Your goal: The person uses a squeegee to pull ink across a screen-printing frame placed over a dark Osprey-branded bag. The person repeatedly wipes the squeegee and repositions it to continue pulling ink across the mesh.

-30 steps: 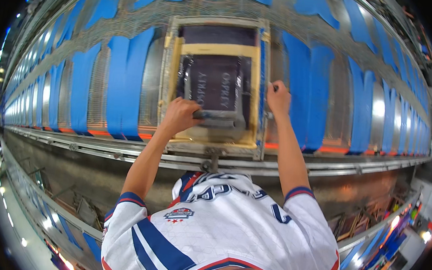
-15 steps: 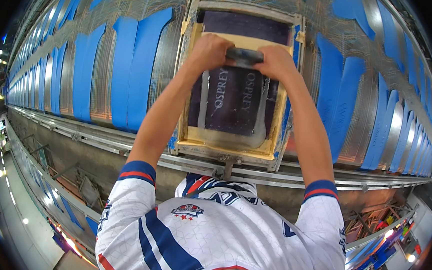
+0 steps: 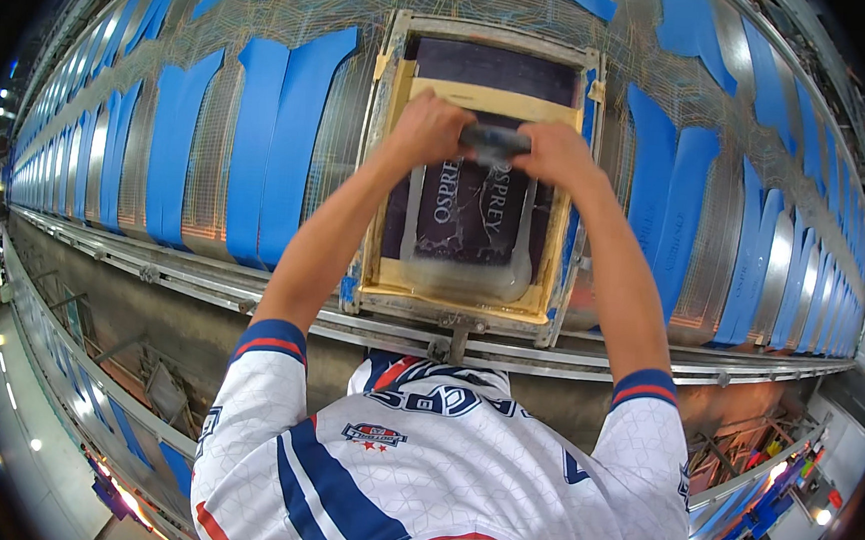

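Both of my hands are closed on the two ends of a dark squeegee (image 3: 495, 142). My left hand (image 3: 430, 130) grips its left end, and my right hand (image 3: 558, 155) its right end. The squeegee lies crosswise on the dark mesh of a screen-printing frame (image 3: 367, 180), in the mesh's upper half. Pale lettering shows through the mesh just below the squeegee. A band of clear, wet-looking ink (image 3: 467, 277) pools along the near end and runs up both sides. Yellowish tape borders the mesh inside the frame.
Blue cut fabric pieces (image 3: 296, 145) lie in rows on the long printing table, left of the frame; more blue pieces (image 3: 683, 202) lie to the right. A metal rail (image 3: 201, 279) runs along the table's near edge, with a bracket (image 3: 457, 344) below the frame.
The squeegee has come slightly toward me along the mesh, with both hands still on it. My view has shifted a little.
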`<move>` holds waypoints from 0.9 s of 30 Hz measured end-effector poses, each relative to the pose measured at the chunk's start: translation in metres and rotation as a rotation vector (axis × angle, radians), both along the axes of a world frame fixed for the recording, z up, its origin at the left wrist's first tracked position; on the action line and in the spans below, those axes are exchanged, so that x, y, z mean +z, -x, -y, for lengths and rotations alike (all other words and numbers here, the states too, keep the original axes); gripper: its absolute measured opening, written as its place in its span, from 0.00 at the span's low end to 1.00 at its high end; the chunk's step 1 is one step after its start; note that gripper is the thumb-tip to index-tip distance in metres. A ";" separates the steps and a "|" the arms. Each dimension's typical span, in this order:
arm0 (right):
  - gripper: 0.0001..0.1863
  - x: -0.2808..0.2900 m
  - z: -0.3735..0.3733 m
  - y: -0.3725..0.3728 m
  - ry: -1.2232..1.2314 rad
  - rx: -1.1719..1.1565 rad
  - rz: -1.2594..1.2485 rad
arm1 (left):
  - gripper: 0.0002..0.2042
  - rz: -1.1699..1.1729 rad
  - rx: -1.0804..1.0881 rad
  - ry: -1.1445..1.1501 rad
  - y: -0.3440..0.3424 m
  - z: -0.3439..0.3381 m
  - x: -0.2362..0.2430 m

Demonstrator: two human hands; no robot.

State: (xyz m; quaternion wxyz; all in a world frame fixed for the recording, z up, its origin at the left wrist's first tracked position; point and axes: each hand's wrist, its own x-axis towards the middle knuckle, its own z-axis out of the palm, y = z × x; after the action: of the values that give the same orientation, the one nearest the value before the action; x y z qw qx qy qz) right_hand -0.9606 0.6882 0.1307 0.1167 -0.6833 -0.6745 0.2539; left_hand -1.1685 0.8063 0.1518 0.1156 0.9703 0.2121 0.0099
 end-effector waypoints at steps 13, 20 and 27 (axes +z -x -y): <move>0.14 0.010 0.114 0.075 0.110 0.060 0.009 | 0.15 0.016 0.042 0.111 0.076 0.118 0.000; 0.14 0.007 0.087 0.055 0.064 0.048 -0.016 | 0.14 -0.036 0.037 0.111 0.055 0.089 0.005; 0.18 0.000 -0.045 -0.021 0.167 -0.074 -0.059 | 0.18 -0.023 0.041 0.016 -0.026 -0.041 -0.013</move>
State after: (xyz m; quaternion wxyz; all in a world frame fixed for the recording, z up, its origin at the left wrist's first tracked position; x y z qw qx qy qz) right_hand -0.9397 0.7329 0.1306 0.0885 -0.7073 -0.6216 0.3249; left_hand -1.1426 0.8472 0.1392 0.1205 0.9649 0.2332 -0.0004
